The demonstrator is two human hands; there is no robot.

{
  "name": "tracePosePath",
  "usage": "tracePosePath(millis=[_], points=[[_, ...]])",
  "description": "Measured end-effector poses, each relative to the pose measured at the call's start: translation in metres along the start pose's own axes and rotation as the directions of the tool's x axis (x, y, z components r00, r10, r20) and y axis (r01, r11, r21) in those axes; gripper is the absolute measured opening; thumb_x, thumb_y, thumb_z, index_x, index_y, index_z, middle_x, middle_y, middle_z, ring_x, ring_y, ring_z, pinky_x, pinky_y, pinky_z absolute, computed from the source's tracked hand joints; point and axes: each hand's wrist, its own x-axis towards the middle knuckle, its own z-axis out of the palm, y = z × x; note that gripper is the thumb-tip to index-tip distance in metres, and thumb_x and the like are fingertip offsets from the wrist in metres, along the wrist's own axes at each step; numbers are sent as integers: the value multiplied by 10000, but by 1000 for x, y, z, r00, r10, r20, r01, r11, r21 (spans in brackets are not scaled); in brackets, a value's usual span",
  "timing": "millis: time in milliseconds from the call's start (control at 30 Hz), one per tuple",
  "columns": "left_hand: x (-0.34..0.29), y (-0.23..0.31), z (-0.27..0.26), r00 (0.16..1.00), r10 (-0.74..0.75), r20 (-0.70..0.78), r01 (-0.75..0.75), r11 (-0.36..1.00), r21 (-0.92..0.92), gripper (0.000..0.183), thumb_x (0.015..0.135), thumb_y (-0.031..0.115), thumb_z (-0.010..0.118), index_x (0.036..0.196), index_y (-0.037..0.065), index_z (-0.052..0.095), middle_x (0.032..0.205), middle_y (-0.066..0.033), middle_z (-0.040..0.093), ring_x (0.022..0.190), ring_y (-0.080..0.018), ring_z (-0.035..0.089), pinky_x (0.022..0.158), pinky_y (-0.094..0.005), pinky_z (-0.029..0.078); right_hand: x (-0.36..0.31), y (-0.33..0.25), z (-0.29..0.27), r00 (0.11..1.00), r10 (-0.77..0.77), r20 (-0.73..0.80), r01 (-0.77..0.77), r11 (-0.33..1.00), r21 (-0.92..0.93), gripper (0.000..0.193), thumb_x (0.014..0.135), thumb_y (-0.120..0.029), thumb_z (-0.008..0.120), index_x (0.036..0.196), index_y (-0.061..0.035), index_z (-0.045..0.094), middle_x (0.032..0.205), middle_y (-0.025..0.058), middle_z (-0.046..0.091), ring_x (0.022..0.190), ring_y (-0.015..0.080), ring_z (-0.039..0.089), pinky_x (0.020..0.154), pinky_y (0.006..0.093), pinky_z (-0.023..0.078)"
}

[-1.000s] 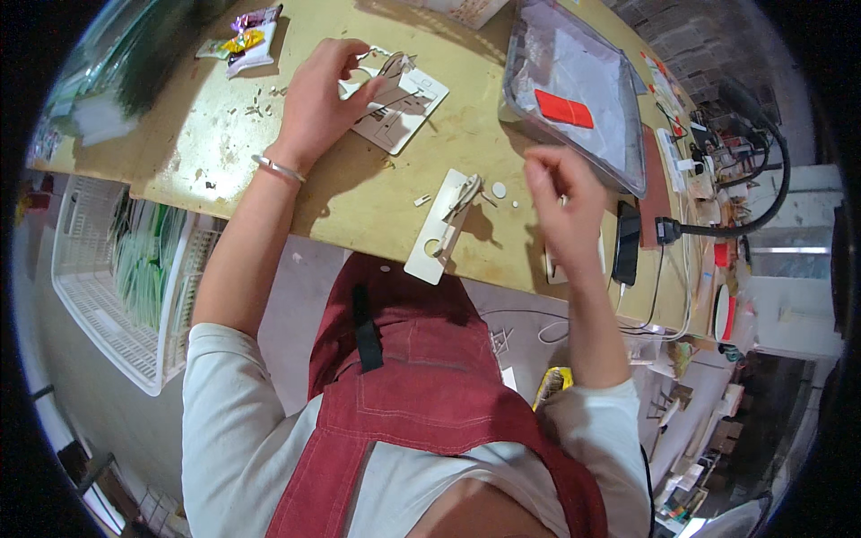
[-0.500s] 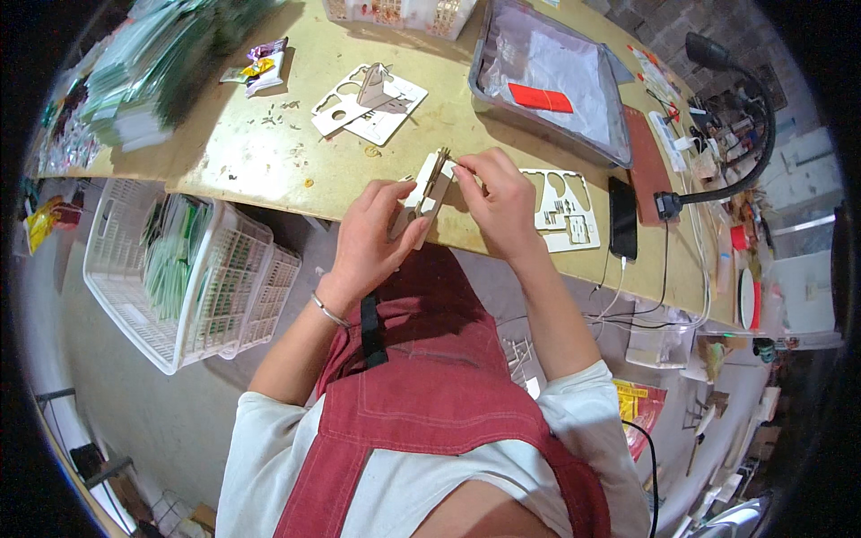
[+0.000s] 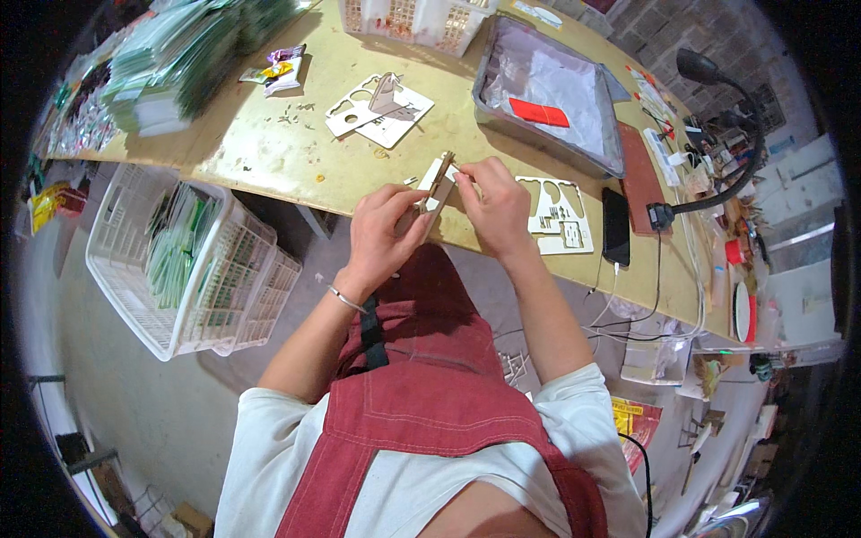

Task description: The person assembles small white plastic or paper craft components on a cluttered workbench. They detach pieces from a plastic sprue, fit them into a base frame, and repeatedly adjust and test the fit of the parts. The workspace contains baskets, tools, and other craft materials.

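Note:
Near the table's front edge, a small assembly of pale flat-cut wooden pieces is held between my hands. My left hand grips its lower left part, thumb and fingers closed on it. My right hand pinches at its upper right side; whether a separate small piece is in those fingertips cannot be made out. Beside my right hand lies a pale cut-out sheet with holes and small shapes. Farther off, other cut-out sheets lie overlapped, with an upright piece standing on them.
A grey plastic tub with a red packet stands behind my right hand. A black phone on a cable and a gooseneck lamp are at the right. White crates with green-edged packets stand below left; stacked packets fill the table's far left.
The view has shifted slightly, so the table's things sit a little lower and the left ones farther right. Both hands stay on the wooden assembly, which is tilted a little differently.

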Motion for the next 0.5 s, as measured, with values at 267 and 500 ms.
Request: tracePosePath(millis=[267, 500], points=[[-5, -16, -3, 997, 10, 81, -14, 998, 58, 338, 916, 1, 799, 1248, 41, 749, 1165, -143, 723, 1009, -307, 718, 900, -385, 584, -55, 4, -50, 975, 186, -126, -193, 980, -50, 204, 960, -211, 791, 1109, -78, 753, 1078, 117, 718, 951, 333, 729, 816, 448, 587], [-5, -16, 4, 991, -35, 129, 33, 999, 22, 363, 885, 26, 823, 1238, 77, 751, 1191, -122, 727, 1035, -328, 693, 919, -418, 543, -124, 135, -163, 800, 474, -368, -600, 633, -490, 495, 900, -347, 841, 1274, -43, 728, 1232, 178, 727, 1209, 367, 665, 1059, 486, 516]])
